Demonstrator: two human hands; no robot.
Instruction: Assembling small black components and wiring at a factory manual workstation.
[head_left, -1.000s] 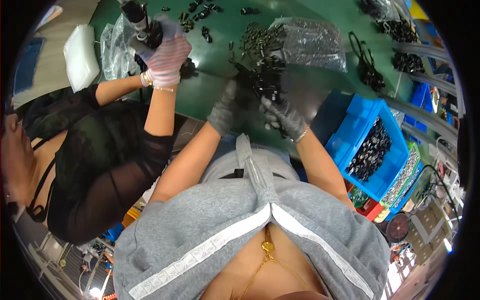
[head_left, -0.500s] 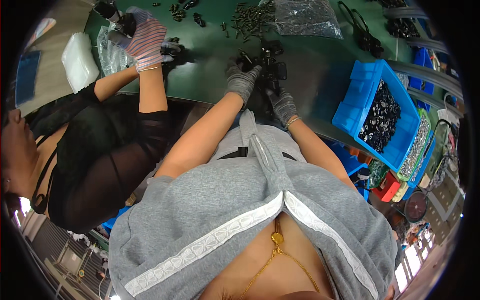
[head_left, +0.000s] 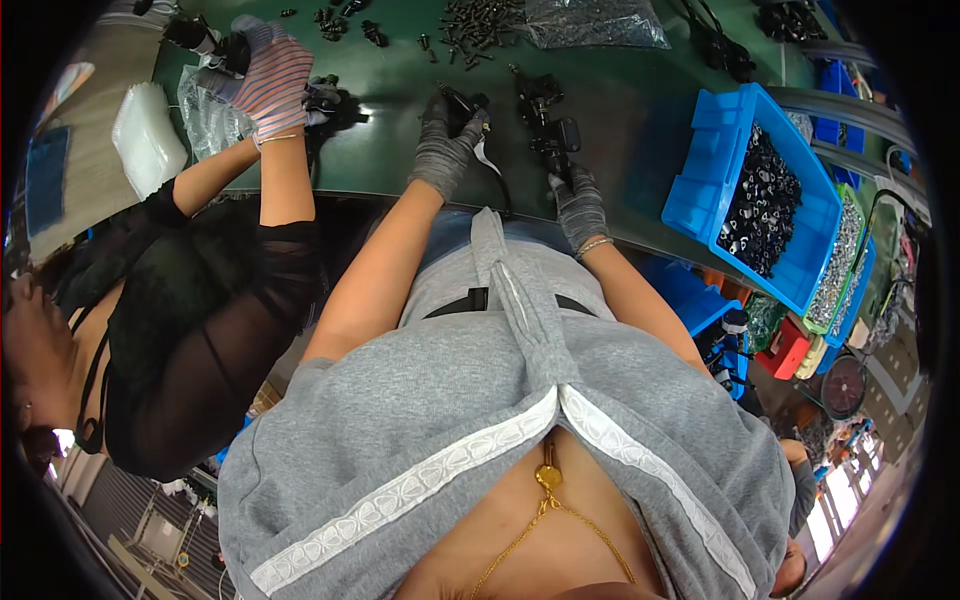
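Hands have shifted apart since earlier: the grey-gloved left hand (head_left: 441, 150) is clamped on a small black metal part (head_left: 462, 104) left of the blue plastic bin (head_left: 700, 195), while the gloved right hand (head_left: 578, 203) grips a black assembly (head_left: 556, 140) nearer it.

I see a dark green bench (head_left: 610, 95) carrying loose black parts (head_left: 480, 20), a clear bag of parts (head_left: 595, 25), black assemblies (head_left: 545, 115) near my side, and a clear plastic bag (head_left: 205, 115) at left.
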